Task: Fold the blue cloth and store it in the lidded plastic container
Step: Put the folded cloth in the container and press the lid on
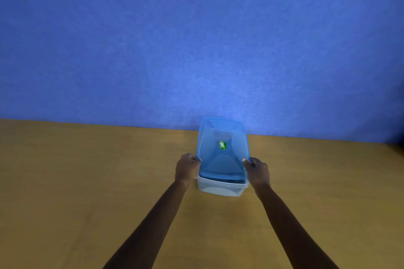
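container (220, 189) on table (87, 181), lid (223, 148) over it, hands at lid's sides, wall (196, 39) behind

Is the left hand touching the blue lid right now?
Touching. The head view shows the left hand with its fingertips curled onto the left edge of the blue lid, no gap between them.

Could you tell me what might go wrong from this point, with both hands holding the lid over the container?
1. The translucent blue plastic lid is tilted, far edge raised, over the white rectangular plastic container; pressed down unevenly, it may seat crooked.
2. The left hand and right hand hold only the lid's side edges, so the grip could slip.
3. Nothing steadies the container on the wooden table; it might slide.
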